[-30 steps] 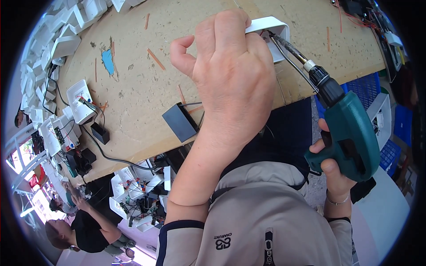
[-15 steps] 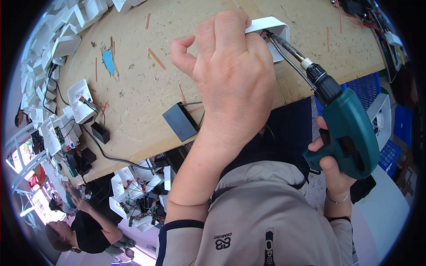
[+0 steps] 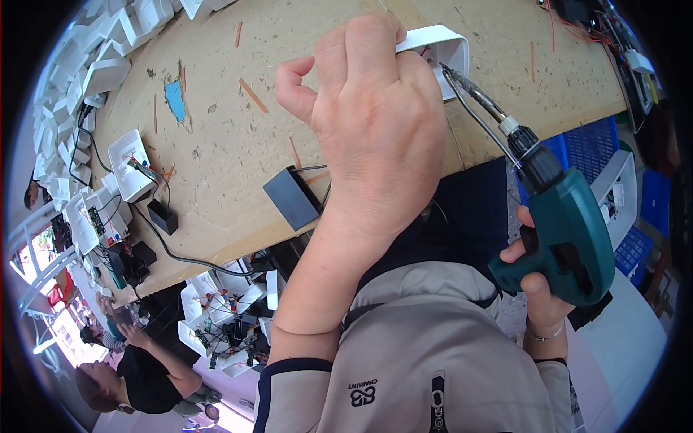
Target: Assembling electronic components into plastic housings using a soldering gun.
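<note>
My left hand [image 3: 382,115] is closed on a white plastic housing [image 3: 456,49] at the top of the table, its back toward me. The hand covers much of the housing, and the fingertips are hidden behind it. In my right hand [image 3: 545,299] is a green soldering gun [image 3: 577,234], my fingers wrapped round its handle near the trigger. Its slim metal tip and a thin feed tube beside it point up and left, at the housing's open side. A bit of red wire shows inside the housing. Below my left wrist lies a black box [image 3: 291,198] with a dark cable.
White housings [image 3: 108,76] are piled along the far left edge. An open housing with wires [image 3: 132,166] lies at left, beside a small black box [image 3: 163,216]. Wired housings [image 3: 224,317] sit below the table edge. A co-worker [image 3: 144,375] works at lower left. Blue crates [image 3: 595,148] stand right.
The soldering gun has drawn back slightly down and to the right, its tip moving away from the wire inside the housing. My left hand and the housing have barely shifted.
</note>
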`<state>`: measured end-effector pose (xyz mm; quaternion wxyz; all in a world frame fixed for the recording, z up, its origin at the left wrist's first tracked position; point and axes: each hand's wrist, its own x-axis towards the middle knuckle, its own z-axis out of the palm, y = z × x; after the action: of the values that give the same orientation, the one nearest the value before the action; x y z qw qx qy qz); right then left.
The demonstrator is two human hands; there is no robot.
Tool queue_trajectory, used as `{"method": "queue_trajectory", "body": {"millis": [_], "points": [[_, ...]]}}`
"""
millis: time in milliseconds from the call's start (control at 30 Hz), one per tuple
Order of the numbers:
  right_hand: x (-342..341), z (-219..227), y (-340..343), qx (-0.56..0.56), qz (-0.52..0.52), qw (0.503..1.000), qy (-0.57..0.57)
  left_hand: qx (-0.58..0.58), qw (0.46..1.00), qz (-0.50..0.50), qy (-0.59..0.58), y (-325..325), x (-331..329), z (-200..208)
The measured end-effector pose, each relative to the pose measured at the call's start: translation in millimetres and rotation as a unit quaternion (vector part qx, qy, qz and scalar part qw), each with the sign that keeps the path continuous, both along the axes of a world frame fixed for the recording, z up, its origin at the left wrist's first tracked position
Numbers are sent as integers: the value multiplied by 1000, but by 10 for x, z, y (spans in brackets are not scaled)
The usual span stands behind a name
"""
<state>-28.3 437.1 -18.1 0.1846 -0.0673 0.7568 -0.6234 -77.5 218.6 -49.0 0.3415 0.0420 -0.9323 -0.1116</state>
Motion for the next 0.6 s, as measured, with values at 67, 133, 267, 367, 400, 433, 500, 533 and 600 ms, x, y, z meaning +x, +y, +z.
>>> {"method": "queue_trajectory", "body": {"millis": [67, 133, 267, 367, 400, 433, 500, 533, 600], "points": [[8, 1, 4, -6, 1, 1000, -8, -3, 1000, 7, -7, 2, 11, 6], [15, -1, -2, -1, -7, 1000, 11, -8, 1000, 8, -12, 7, 20, 18], [-8, -3, -75, -21, -31, 999, -11, -15, 1000, 8, -16, 7, 14, 26], [-36, -33, -94, -19, -9, 1000, 13, -15, 1000, 11, -13, 1, 20, 24], [-44, -32, -104, -21, -6, 1000, 8, -15, 1000, 11, -14, 3, 19, 21], [-53, -32, -113, -23, -4, 1000, 3, -16, 1000, 11, -16, 4, 18, 19], [-78, -23, -128, -20, -1, 1000, 5, -14, 1000, 10, -16, 7, 16, 22], [-85, -21, -133, -17, 2, 1000, 7, -12, 1000, 10, -17, 8, 15, 22], [-89, -23, -139, -16, 1, 1000, 6, -12, 1000, 10, -15, 4, 10, 18]]}}
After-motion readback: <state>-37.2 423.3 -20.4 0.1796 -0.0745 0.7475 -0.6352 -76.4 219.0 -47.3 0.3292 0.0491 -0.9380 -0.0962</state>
